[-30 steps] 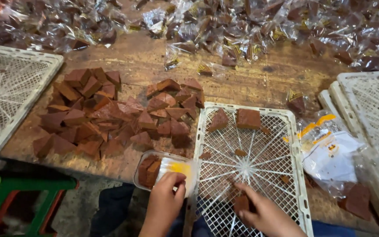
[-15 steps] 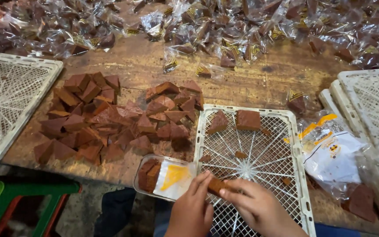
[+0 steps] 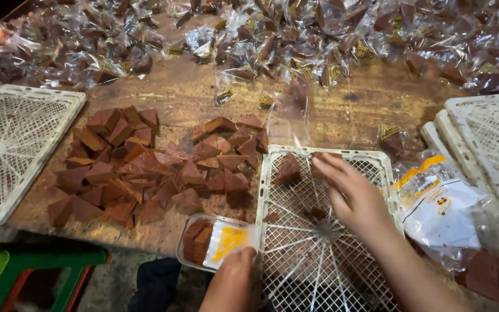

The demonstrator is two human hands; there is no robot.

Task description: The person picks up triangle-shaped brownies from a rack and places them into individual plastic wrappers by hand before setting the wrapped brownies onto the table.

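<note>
Right hand [image 3: 350, 193]: grip open, reaching over white mesh tray [image 3: 324, 254] toward brown wedge [image 3: 289, 170] lying just left; left hand [image 3: 235, 277] pinching yellow-printed wrapper [image 3: 226, 242].

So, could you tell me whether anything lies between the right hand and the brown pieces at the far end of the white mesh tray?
Nothing visible does. The right hand reaches over the white mesh tray, fingertips at one brown piece; another brown piece lies unobstructed beside it.
</note>
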